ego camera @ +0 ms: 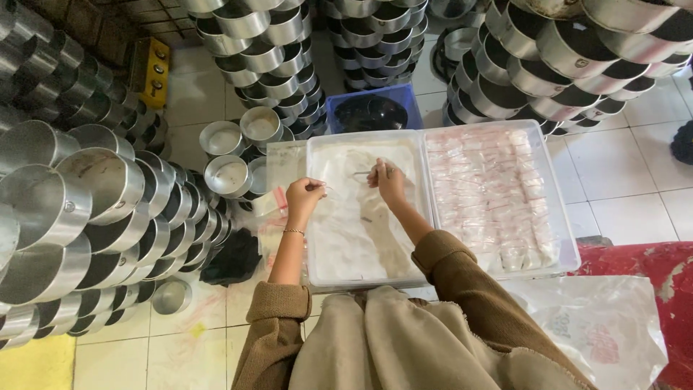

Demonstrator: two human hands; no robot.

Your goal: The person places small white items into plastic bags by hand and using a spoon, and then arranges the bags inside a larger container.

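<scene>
My left hand (303, 196) is raised over the left edge of a white plastic tray (315, 217) filled with white powder, fingers pinched on a small clear plastic bag (328, 191). My right hand (388, 180) hovers over the middle of the same tray, gripping a thin metal spoon (363, 173) that points left toward the bag. A second clear tray (567, 238) to the right holds several rows of small filled packets with red strips (487, 195).
Stacks of shiny metal pots (79, 202) crowd the left, back and right. A blue crate (373, 110) sits behind the trays. Loose small bags (268, 204) lie left of the tray. A crumpled plastic sheet (599, 325) and red surface (664, 267) lie at right.
</scene>
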